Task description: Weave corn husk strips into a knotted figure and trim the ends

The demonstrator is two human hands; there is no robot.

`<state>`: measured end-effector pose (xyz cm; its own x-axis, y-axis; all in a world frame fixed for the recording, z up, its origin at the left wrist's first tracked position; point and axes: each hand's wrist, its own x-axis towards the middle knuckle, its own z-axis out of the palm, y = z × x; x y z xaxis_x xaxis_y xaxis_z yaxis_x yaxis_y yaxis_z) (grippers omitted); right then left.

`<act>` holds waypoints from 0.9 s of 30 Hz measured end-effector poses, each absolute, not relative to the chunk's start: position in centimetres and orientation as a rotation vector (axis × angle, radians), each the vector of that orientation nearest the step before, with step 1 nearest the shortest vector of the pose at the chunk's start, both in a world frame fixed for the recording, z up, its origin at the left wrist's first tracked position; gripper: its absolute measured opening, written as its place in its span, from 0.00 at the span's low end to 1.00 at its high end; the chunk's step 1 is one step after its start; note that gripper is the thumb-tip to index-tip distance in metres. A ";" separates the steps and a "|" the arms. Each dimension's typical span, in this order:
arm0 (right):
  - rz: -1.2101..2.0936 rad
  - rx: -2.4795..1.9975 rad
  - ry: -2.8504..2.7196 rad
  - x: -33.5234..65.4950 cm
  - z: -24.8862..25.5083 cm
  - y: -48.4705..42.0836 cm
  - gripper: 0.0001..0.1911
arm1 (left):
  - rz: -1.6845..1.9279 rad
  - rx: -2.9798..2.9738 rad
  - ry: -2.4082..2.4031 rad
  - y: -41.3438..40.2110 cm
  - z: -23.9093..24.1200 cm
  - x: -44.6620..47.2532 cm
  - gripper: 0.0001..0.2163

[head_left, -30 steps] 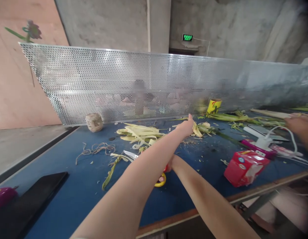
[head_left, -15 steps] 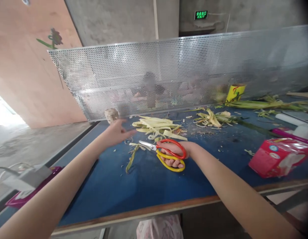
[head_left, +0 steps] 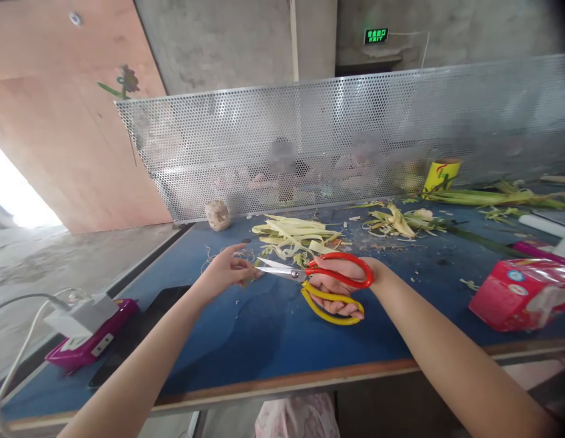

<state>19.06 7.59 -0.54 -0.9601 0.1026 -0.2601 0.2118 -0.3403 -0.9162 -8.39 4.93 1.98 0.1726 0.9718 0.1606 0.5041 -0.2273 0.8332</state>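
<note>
My right hand (head_left: pixel 340 286) grips a pair of scissors (head_left: pixel 319 283) with one red and one yellow handle loop, its steel blades slightly apart and pointing left over the blue table (head_left: pixel 264 340). My left hand (head_left: pixel 228 272) is just left of the blade tips, fingers pinched together on a thin green-yellow leaf strip (head_left: pixel 252 277) that reaches the blades. Behind both hands lies a heap of pale yellow leaf strips (head_left: pixel 294 233).
A perforated metal screen (head_left: pixel 355 134) closes the table's far side, with people blurred behind it. A twine ball (head_left: pixel 217 215), more leaf scraps (head_left: pixel 401 220), long green leaves (head_left: pixel 497 198), a yellow cup (head_left: pixel 440 175), a red tissue pack (head_left: pixel 520 295), a magenta device with charger (head_left: pixel 88 331) and a dark tablet (head_left: pixel 140 328) lie around.
My left hand drew back from the far scraps to the scissor tips and closed on a strip. My right hand lifted the scissors slightly and the view swung left.
</note>
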 end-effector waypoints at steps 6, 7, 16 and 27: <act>-2.508 0.342 1.808 19.2 -0.8 8.2 0.38 | 1.254 1.618 1.290 5.5 2.6 -8.2 0.31; -2.509 0.375 1.797 19.2 -0.7 8.2 0.37 | 1.285 1.568 1.255 5.4 2.5 -8.1 0.31; -2.470 0.867 1.705 18.3 -0.5 6.8 0.33 | 1.247 1.329 1.077 4.2 2.2 -7.5 0.24; -2.554 0.511 1.784 17.6 -0.3 6.2 0.34 | 1.288 1.424 1.052 3.4 2.3 -7.8 0.24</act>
